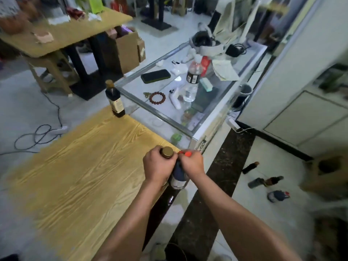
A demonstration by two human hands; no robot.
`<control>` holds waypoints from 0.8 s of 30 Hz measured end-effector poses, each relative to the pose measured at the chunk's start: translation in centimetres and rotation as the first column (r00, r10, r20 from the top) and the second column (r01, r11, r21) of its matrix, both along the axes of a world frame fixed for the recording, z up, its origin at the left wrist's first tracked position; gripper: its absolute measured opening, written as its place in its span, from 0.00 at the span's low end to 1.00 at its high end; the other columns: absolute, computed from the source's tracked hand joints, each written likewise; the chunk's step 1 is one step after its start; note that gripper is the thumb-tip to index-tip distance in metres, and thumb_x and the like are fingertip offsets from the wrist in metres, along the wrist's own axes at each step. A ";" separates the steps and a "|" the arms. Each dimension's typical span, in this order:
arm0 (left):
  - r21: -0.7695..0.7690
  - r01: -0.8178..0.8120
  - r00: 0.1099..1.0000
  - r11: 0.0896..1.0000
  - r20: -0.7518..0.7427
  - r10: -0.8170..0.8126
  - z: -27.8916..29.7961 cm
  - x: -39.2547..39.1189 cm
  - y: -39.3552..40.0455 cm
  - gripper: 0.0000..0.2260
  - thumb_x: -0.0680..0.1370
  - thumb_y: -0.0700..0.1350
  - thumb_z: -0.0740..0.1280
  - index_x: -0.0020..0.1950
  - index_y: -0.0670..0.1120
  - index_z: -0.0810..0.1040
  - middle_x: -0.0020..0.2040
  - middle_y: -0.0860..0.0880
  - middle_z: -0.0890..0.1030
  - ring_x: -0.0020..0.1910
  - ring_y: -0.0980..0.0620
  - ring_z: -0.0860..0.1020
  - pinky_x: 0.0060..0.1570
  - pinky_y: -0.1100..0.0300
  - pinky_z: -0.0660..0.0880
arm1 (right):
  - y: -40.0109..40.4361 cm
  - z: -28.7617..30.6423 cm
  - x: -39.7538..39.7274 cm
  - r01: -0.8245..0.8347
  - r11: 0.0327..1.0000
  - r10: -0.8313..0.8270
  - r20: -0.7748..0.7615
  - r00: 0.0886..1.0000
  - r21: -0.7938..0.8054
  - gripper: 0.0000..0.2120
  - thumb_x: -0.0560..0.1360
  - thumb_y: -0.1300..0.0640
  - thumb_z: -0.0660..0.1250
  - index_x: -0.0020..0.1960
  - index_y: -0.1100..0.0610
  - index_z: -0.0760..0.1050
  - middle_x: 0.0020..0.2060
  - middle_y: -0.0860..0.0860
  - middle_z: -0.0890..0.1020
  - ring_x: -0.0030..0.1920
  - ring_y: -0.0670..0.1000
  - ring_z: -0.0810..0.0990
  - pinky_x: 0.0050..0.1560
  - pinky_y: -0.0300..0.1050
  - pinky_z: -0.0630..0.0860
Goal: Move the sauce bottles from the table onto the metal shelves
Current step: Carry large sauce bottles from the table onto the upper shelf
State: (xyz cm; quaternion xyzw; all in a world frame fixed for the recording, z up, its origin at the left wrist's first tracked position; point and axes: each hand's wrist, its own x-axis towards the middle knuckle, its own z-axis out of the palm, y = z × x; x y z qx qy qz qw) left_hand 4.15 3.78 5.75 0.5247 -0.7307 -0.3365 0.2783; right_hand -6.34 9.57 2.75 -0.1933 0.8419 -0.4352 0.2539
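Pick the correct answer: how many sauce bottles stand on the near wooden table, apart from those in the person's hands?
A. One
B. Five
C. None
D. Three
A: a single dark bottle stands at the far corner of the wooden table, while the left hand and right hand grip other bottles at its near edge.

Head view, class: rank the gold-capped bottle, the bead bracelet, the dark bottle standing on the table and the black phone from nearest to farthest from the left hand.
1. Gold-capped bottle, gripped by the left hand.
2. Bead bracelet, on the glass counter.
3. Dark bottle, at the table's far corner; nearly level with the bracelet.
4. Black phone, farther back.
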 end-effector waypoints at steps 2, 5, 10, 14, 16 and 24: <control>-0.022 0.090 0.996 0.996 -0.013 -0.091 1.8 -4.0 2.2 0.14 0.65 0.56 0.73 0.40 0.46 0.81 0.40 0.45 0.84 0.44 0.40 0.80 0.41 0.55 0.73 | 2.7 2.0 -3.9 0.055 0.998 -0.055 -0.023 0.998 -0.014 0.07 0.68 0.59 0.68 0.37 0.61 0.82 0.31 0.57 0.82 0.36 0.54 0.81 0.40 0.47 0.76; -0.079 0.213 0.976 0.974 -0.030 -0.216 4.6 -10.7 6.6 0.16 0.65 0.58 0.73 0.43 0.47 0.83 0.41 0.45 0.84 0.44 0.42 0.80 0.42 0.55 0.75 | 8.4 5.7 -10.0 0.131 0.989 -0.137 -0.108 0.985 -0.061 0.09 0.69 0.59 0.68 0.33 0.62 0.79 0.27 0.55 0.79 0.32 0.53 0.77 0.36 0.46 0.72; -0.116 0.419 0.895 0.901 -0.117 -0.431 9.8 -22.0 16.0 0.13 0.66 0.59 0.72 0.40 0.50 0.82 0.36 0.52 0.83 0.40 0.49 0.80 0.39 0.60 0.72 | 19.7 12.9 -20.1 0.246 0.959 -0.272 -0.197 0.942 -0.143 0.17 0.70 0.59 0.68 0.25 0.56 0.69 0.19 0.47 0.68 0.22 0.45 0.65 0.27 0.38 0.64; -0.106 0.540 0.814 0.835 -0.187 -0.550 14.1 -30.8 24.2 0.12 0.65 0.58 0.73 0.37 0.50 0.82 0.34 0.52 0.82 0.38 0.50 0.80 0.37 0.61 0.71 | 29.1 17.7 -27.1 0.364 0.916 -0.398 -0.287 0.871 -0.167 0.17 0.71 0.58 0.68 0.25 0.58 0.68 0.20 0.48 0.68 0.25 0.48 0.67 0.29 0.43 0.66; -0.107 0.599 0.772 0.793 -0.184 -0.608 15.8 -34.4 27.9 0.12 0.64 0.58 0.73 0.36 0.49 0.82 0.34 0.52 0.82 0.38 0.50 0.80 0.37 0.59 0.73 | 33.5 19.3 -30.0 0.378 0.911 -0.412 -0.295 0.862 -0.167 0.13 0.69 0.60 0.67 0.28 0.59 0.71 0.23 0.51 0.69 0.29 0.51 0.67 0.30 0.43 0.66; -0.104 0.832 0.504 0.544 -0.266 -0.822 22.2 -46.3 41.4 0.09 0.63 0.56 0.75 0.34 0.52 0.82 0.35 0.55 0.83 0.40 0.52 0.81 0.41 0.57 0.76 | 50.5 26.0 -39.7 0.393 0.902 -0.430 -0.310 0.848 -0.177 0.12 0.68 0.60 0.68 0.26 0.55 0.73 0.24 0.50 0.76 0.29 0.49 0.72 0.32 0.41 0.70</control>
